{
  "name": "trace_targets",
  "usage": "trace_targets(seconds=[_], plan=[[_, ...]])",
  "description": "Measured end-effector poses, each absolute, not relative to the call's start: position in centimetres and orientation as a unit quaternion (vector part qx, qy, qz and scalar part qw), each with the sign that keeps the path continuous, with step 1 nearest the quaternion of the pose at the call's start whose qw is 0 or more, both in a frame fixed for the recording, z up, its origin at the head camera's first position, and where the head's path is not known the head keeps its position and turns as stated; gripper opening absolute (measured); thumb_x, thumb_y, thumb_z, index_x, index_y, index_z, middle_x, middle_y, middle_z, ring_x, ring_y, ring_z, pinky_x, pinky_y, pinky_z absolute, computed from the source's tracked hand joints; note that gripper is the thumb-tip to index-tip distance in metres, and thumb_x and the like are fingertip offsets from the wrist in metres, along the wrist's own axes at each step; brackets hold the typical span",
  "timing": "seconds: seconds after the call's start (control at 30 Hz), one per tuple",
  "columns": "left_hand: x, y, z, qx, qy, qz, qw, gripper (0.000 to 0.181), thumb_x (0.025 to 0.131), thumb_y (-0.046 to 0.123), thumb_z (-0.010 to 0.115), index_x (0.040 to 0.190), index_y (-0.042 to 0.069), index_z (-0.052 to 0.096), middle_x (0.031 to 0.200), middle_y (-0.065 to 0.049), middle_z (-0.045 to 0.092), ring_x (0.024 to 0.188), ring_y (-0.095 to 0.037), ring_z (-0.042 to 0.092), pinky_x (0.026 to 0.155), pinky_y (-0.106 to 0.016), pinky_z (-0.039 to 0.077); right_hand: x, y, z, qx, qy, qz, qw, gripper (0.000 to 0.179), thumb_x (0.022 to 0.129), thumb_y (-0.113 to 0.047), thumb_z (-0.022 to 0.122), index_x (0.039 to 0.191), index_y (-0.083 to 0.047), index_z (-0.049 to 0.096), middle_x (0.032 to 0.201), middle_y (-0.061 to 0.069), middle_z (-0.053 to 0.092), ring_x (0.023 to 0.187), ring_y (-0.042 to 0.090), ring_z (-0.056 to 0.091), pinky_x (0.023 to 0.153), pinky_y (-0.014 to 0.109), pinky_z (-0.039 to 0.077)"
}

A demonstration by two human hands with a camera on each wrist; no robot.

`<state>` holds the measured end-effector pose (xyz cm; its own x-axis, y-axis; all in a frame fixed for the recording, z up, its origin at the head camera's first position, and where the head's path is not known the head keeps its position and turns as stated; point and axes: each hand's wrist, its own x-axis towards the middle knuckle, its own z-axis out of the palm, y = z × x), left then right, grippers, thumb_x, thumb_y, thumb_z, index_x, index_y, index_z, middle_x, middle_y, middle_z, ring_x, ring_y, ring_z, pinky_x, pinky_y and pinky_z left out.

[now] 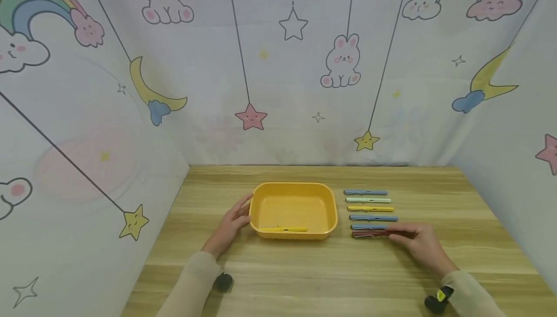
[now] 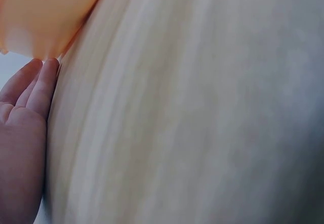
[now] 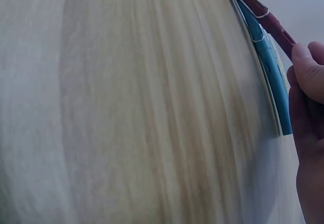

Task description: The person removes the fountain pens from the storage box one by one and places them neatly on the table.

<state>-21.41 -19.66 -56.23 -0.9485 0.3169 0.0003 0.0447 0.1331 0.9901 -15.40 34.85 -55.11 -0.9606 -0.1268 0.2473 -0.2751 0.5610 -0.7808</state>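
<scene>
My right hand (image 1: 419, 245) pinches the right end of a dark red pen (image 1: 369, 234) between thumb and fingers. In the right wrist view the red pen (image 3: 258, 8) is raised at a slant over a blue pen (image 3: 273, 69). That blue pen (image 1: 367, 227) lies just behind the red one in the head view. At the left end of a yellow plastic tray (image 1: 296, 206), my left hand (image 1: 228, 230) touches the outer wall with its fingertips, fingers fairly straight. Inside the tray, along its front side, lies a yellow pen (image 1: 289, 229).
Behind the blue pen, a column of pens lies crosswise on the wooden table (image 1: 287, 278): another blue pen (image 1: 374, 218), a yellow one (image 1: 372, 208), a pale green one (image 1: 370, 200) and a further blue one (image 1: 365, 192). Cartoon-printed white cloth (image 1: 283, 75) encloses the back and sides.
</scene>
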Motion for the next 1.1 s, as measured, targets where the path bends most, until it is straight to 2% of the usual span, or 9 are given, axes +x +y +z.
trace_targets(seconds=[0.17, 0.37, 0.7, 0.8, 1.1], plan=[[-21.5, -19.7, -56.3, 0.123, 0.742, 0.651, 0.106, 0.065, 0.107, 0.013, 0.056, 0.165, 0.031, 0.034, 0.166, -0.015, 0.04, 0.152, -0.031, 0.041, 0.117, -0.043, 0.04, -15.6, 34.9, -55.5, 0.12, -0.894, 0.422, 0.091, 0.024, 0.083, -0.001, 0.086, 0.105, -0.011, 0.084, 0.105, 0.007, 0.081, 0.097, -0.004, 0.071, 0.08, 0.012, 0.055], [-21.6, -19.8, -56.5, 0.122, 0.744, 0.649, 0.102, 0.066, 0.105, 0.016, 0.058, 0.165, 0.031, 0.034, 0.166, -0.014, 0.04, 0.152, -0.028, 0.041, 0.116, -0.036, 0.041, -15.7, 34.9, -55.9, 0.153, -0.909, 0.363, 0.138, 0.029, 0.075, 0.003, 0.089, 0.099, -0.013, 0.085, 0.098, 0.006, 0.081, 0.093, -0.002, 0.071, 0.079, 0.006, 0.051], [-21.5, -19.8, -56.4, 0.12, 0.746, 0.647, 0.103, 0.065, 0.106, 0.016, 0.058, 0.165, 0.032, 0.035, 0.165, -0.013, 0.042, 0.152, -0.027, 0.041, 0.115, -0.033, 0.041, -15.8, 34.8, -56.4, 0.183, -0.917, 0.317, 0.156, 0.031, 0.071, 0.003, 0.092, 0.095, -0.016, 0.085, 0.093, 0.0, 0.081, 0.088, 0.001, 0.072, 0.077, 0.005, 0.05], [-21.5, -19.8, -56.4, 0.123, 0.747, 0.646, 0.103, 0.065, 0.106, 0.016, 0.058, 0.165, 0.03, 0.034, 0.165, -0.014, 0.041, 0.152, -0.028, 0.041, 0.116, -0.036, 0.04, -15.8, 34.8, -56.3, 0.178, -0.922, 0.309, 0.15, 0.03, 0.072, 0.001, 0.092, 0.095, -0.017, 0.085, 0.093, -0.002, 0.081, 0.088, 0.002, 0.072, 0.077, 0.008, 0.052], [-21.7, -19.8, -56.6, 0.13, 0.743, 0.649, 0.099, 0.065, 0.106, 0.012, 0.056, 0.165, 0.029, 0.034, 0.165, -0.016, 0.041, 0.152, -0.03, 0.041, 0.12, -0.049, 0.035, -15.8, 34.7, -56.2, 0.161, -0.934, 0.287, 0.139, 0.028, 0.075, -0.002, 0.091, 0.096, -0.019, 0.085, 0.095, -0.004, 0.081, 0.089, 0.005, 0.073, 0.077, 0.028, 0.06]])
